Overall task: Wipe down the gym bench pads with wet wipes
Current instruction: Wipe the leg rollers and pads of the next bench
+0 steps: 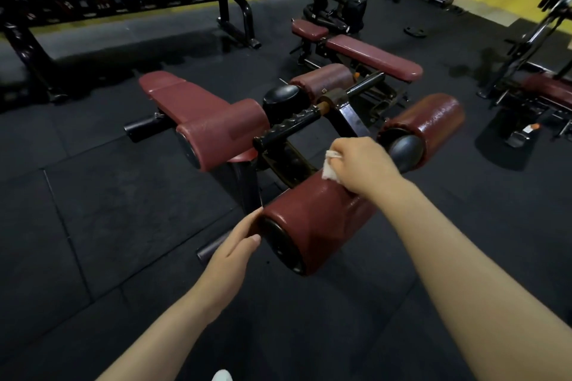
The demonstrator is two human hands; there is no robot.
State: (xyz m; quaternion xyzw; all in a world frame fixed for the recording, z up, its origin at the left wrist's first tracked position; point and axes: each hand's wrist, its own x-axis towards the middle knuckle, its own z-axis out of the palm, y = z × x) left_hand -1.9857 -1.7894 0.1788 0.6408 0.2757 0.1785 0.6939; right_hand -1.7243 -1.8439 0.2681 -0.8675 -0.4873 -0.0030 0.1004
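Maroon vinyl is covering the bench (198,108) stretching far left, and the near roller (312,219) I'm working on. My left hand (235,252) is lying flat-fingered against the roller's near end, probably steadying it. My right hand (362,164) is clutching a white wipe (329,168), pressing it onto the roller's far part; most of the wipe is hiding under my fingers.

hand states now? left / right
Left hand: open, fingers straight against the end of the near roller pad.
Right hand: closed on a white wet wipe, pressing it onto the same pad.
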